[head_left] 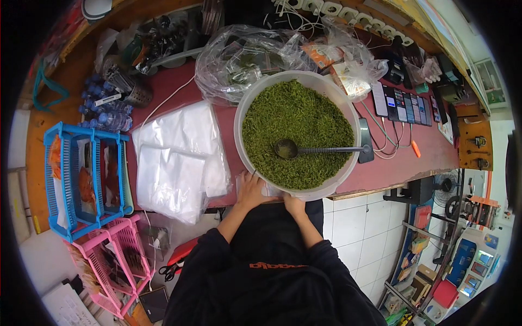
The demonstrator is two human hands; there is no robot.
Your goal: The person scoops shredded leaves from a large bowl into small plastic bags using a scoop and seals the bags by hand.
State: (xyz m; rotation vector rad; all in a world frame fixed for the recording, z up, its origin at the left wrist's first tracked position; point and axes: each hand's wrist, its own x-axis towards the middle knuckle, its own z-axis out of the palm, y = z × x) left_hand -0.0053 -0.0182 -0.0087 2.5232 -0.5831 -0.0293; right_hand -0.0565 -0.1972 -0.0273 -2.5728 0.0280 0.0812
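Note:
A large translucent tub (243, 157) full of chopped green leafy material (293, 114) stands on the red table. Across the green material lies a black ladle (321, 149), its handle reaching the tub's right rim. My left hand (252, 190) is at the table's front edge, fingers spread, over a small clear plastic piece (270, 190) below the tub. My right hand (294, 203) is close under the tub's front rim, its fingers mostly hidden. Left of the tub lie stacks of clear plastic bags (179, 157).
Blue basket (87, 179) and pink basket (117, 266) stand at the left, near water bottles (111, 119). Crumpled plastic (223, 65) lies behind the tub. Several phones (402, 106) with cables, a dark scale-like device (365, 141) and an orange marker (416, 149) are at the right.

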